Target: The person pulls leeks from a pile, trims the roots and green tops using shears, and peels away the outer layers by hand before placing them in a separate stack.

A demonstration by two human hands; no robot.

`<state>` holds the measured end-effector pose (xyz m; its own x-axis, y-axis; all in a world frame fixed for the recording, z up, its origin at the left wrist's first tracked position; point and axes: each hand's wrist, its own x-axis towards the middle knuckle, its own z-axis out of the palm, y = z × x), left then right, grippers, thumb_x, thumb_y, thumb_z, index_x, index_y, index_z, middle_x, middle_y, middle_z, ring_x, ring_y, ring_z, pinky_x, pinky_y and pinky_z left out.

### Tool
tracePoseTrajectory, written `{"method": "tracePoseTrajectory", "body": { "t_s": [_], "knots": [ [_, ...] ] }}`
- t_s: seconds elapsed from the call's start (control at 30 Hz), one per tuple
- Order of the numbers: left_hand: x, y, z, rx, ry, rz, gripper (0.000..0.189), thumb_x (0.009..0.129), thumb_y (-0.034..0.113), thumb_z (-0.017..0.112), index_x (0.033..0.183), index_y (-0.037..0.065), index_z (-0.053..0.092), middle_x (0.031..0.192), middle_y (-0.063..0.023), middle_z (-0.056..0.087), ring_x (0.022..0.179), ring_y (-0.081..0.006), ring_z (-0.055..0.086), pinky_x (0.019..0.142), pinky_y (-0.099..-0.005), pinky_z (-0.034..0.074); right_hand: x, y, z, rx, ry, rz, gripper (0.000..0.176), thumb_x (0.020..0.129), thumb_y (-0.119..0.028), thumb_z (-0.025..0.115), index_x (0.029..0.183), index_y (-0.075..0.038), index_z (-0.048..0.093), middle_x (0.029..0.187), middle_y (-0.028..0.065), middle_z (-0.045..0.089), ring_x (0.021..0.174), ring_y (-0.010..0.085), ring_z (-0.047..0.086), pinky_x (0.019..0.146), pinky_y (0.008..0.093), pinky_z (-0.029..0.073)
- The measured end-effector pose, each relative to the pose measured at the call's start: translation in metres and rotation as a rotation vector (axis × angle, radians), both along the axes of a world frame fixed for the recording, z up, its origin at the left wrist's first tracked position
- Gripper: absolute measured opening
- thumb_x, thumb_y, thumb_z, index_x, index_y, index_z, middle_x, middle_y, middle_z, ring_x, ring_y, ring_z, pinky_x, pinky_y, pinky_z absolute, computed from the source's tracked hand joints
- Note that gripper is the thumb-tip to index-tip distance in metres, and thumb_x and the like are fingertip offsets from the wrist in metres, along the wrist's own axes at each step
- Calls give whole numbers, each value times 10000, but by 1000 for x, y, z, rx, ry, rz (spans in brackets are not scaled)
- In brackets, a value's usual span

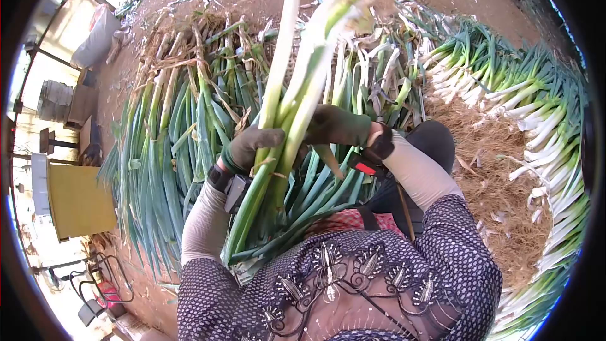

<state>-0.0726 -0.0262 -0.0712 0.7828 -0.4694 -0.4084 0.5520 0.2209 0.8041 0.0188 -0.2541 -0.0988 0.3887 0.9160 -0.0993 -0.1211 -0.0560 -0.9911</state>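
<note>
Several long green onions (297, 91) are held upright in front of me, their pale root ends at the top and green leaves hanging toward my lap. My left hand (254, 146), in a dark work glove, is closed around the stalks with the thumb across them. The gloved right hand (338, 125) is closed against the right side of the same stalks; its fingertips are partly hidden behind them. A loose yellowish leaf (328, 161) hangs below the right hand. Behind both hands lies a big heap of untrimmed green onions (189, 113), leaves toward me.
Cleaned green onions (536, 113) lie in a curved row on the right, white ends inward. A pile of brown roots and peelings (489, 196) spreads inside that curve. On the left stand a yellow box (82, 199), a white sack (96, 36) and a metal-framed cart (104, 284).
</note>
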Motion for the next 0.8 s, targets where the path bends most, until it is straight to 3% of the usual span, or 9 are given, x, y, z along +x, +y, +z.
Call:
{"method": "tracePoseTrajectory", "body": {
  "t_s": [0.07, 0.17, 0.2, 0.37, 0.47, 0.5, 0.6, 0.67, 0.8],
  "knots": [
    [-11, -1, 6, 76, -20, 5, 580, 786, 254, 645, 1268, -47, 528, 1029, -194, 677, 894, -263, 681, 820, -359, 554, 19, 4, -39, -186, -37, -91, 390, 802, -196, 777, 1168, -105, 679, 1186, 4, 654, 1061, 143, 600, 979, 299, 463],
    [-26, 8, 8, 146, -32, 25, 588, 776, 249, 651, 1273, -41, 526, 1022, -189, 680, 879, -259, 681, 800, -355, 556, 78, -8, -41, -647, -1347, -168, 161, 737, -157, 722, 896, -165, 746, 893, 36, 719, 867, 210, 688, 847, 311, 539],
    [-28, 9, -1, 173, -51, 27, 585, 773, 247, 652, 1271, -37, 531, 1014, -185, 682, 880, -257, 678, 799, -354, 553, 112, -41, -64, -514, -1156, -530, 192, 798, -179, 632, 966, -180, 726, 985, 63, 713, 852, 257, 679, 780, 363, 556],
    [-53, 13, -3, 195, -64, 8, 573, 781, 211, 638, 1284, -37, 515, 1037, -176, 675, 899, -247, 671, 827, -354, 542, 191, -165, -65, -1323, -1607, -520, 186, 791, -232, 672, 908, -97, 725, 986, 110, 713, 893, 265, 687, 776, 362, 539],
    [-49, 11, -25, 273, -120, -53, 569, 786, 149, 620, 1305, -45, 489, 1079, -167, 658, 932, -246, 668, 847, -362, 539, 205, -191, -61, -1333, -1412, -683, 201, 775, -259, 697, 883, -92, 726, 997, 130, 711, 899, 289, 684, 788, 367, 537],
    [-52, 8, -20, 266, -136, -62, 573, 783, 149, 621, 1306, -44, 489, 1078, -166, 658, 931, -250, 668, 848, -364, 538, 181, -191, -31, -1219, -1469, -510, 253, 879, -196, 551, 993, -40, 714, 996, 193, 694, 907, 332, 686, 786, 407, 539],
    [-55, 0, -4, 228, -190, -53, 561, 769, 151, 620, 1282, -47, 506, 1054, -169, 664, 908, -268, 669, 830, -372, 542, 113, -182, 6, -406, -503, -602, 374, 887, -266, 595, 1202, -69, 638, 1143, 172, 659, 1031, 316, 655, 844, 380, 548],
    [-53, -5, 1, 164, -137, -1, 539, 769, 160, 616, 1256, -52, 524, 1032, -177, 670, 897, -273, 670, 820, -372, 544, 62, -156, 34, -94, -196, -730, 486, 896, -282, 620, 1331, -80, 540, 1241, 161, 605, 1111, 295, 617, 893, 370, 537],
    [-46, -20, 21, 139, -79, 3, 503, 767, 184, 613, 1200, -65, 559, 992, -192, 677, 887, -274, 672, 809, -364, 548, -10, -95, 102, -269, -949, -901, 671, 887, -190, 684, 1460, -62, 359, 1421, 195, 464, 1258, 251, 532, 1021, 372, 483]
  ]
}}
